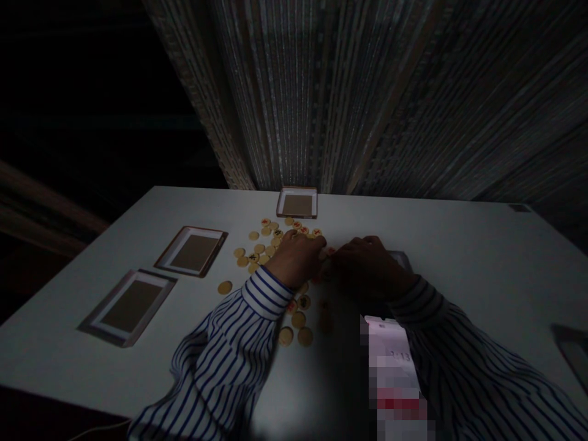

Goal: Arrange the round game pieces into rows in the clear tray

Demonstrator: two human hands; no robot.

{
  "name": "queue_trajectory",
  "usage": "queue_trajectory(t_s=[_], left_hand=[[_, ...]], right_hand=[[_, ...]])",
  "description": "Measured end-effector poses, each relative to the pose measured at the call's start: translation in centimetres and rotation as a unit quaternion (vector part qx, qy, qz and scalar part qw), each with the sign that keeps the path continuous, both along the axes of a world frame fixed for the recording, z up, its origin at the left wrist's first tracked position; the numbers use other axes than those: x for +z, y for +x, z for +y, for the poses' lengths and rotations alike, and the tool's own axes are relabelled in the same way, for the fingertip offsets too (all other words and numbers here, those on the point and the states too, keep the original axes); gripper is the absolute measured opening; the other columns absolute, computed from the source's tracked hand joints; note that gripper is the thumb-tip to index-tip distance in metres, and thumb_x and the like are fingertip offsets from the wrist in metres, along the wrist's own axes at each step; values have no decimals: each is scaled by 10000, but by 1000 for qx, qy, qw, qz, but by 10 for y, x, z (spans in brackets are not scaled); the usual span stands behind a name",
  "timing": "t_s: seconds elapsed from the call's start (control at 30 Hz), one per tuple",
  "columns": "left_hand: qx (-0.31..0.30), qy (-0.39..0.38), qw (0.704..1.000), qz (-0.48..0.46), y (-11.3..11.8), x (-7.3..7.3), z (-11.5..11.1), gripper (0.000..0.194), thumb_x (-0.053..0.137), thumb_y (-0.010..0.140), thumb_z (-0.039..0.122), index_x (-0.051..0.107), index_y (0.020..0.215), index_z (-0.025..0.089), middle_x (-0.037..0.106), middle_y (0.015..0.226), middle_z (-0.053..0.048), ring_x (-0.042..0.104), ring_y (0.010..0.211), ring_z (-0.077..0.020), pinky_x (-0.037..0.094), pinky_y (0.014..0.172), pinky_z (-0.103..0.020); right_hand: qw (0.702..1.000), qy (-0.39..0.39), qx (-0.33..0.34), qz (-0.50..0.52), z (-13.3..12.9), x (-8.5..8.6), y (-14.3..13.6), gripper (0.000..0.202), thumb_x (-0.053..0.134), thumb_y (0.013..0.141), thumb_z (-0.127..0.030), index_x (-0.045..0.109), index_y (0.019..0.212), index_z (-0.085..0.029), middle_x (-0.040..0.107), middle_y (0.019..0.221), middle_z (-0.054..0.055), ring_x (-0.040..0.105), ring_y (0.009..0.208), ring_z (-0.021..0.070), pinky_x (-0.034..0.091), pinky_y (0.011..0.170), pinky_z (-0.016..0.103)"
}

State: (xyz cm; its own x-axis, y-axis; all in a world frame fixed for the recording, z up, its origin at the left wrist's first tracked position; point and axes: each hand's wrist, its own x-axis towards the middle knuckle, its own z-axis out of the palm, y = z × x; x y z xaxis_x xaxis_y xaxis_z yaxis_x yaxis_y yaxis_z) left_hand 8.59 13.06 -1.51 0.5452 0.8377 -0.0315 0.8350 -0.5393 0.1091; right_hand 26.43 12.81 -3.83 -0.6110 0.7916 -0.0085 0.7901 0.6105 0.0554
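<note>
Several round yellow game pieces [261, 248] with red or black marks lie scattered on a white table [482, 269]. My left hand [296, 257] rests palm down among them, fingers curled over pieces near the middle. My right hand [370, 266] lies just to its right in shadow, fingertips close to the left hand's; what it holds is hidden. More pieces [296, 327] lie below my left wrist. Both arms wear blue-striped white sleeves.
Three shallow box trays stand on the table: one at the back [297, 203], one at the left [192, 250], one nearer the front left [128, 306]. A hanging card [395, 373] dangles in front of me. A striped curtain hangs behind. The room is dim.
</note>
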Motion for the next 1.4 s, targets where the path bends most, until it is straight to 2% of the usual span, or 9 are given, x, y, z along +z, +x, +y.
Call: queue_trajectory(t_s=[0.17, 0.37, 0.67, 0.87, 1.0, 1.23, 1.4], left_hand=[[-8, 0, 1000, -16, -1, 0, 0, 270, 480, 832, 223, 529, 1087, 151, 652, 989, -104, 575, 972, -232, 331, 952, -445], [5, 26, 999, -21, 0, 1, -1, 262, 471, 854, 280, 551, 1068, 150, 655, 963, -99, 580, 946, -238, 368, 919, -435], [0, 40, 997, -62, 1, 1, -1, 265, 551, 823, 269, 552, 1062, 152, 653, 1029, -93, 575, 989, -244, 335, 965, -464], [-10, 63, 992, -109, 1, -2, 0, 300, 570, 819, 310, 534, 1075, 158, 660, 1012, -75, 580, 979, -226, 297, 999, -474], [-18, 94, 985, -140, 1, -6, 1, 322, 597, 801, 342, 533, 1062, 164, 668, 988, -64, 585, 963, -223, 290, 1003, -470], [-25, 124, 978, -166, 3, -4, 2, 296, 618, 789, 315, 533, 1036, 176, 676, 960, -46, 597, 928, -212, 315, 978, -452], [-34, 141, 972, -187, 2, -6, 4, 297, 631, 777, 333, 539, 1017, 183, 676, 941, -33, 597, 924, -205, 327, 961, -429]], right_hand=[[999, -8, -19, 38, 2, 7, 4, 142, 511, 842, -238, 642, 896, -241, 691, 897, 25, 577, 853, 210, 301, 727, 363], [997, 17, -23, 74, 5, 8, 7, 204, 467, 867, -276, 664, 829, -243, 694, 801, 15, 579, 775, 182, 310, 675, 330], [980, 41, -1, 195, 13, 2, 15, 191, 512, 842, -300, 676, 890, -216, 700, 755, 29, 608, 678, 155, 396, 633, 286], [946, -18, -4, 322, 11, 3, 16, 176, 533, 825, -294, 670, 887, -204, 707, 805, 35, 626, 720, 159, 462, 667, 295], [914, -95, -24, 393, 11, 6, 16, 203, 532, 829, -304, 657, 931, -180, 710, 876, 51, 641, 790, 163, 482, 711, 288], [882, -176, -46, 434, 11, 22, 12, 228, 542, 815, -351, 684, 848, -177, 715, 831, 45, 640, 749, 170, 489, 674, 290], [857, -218, -80, 461, 11, 27, 11, 289, 568, 781, -422, 695, 823, -167, 710, 802, 53, 626, 735, 174, 486, 654, 294]])
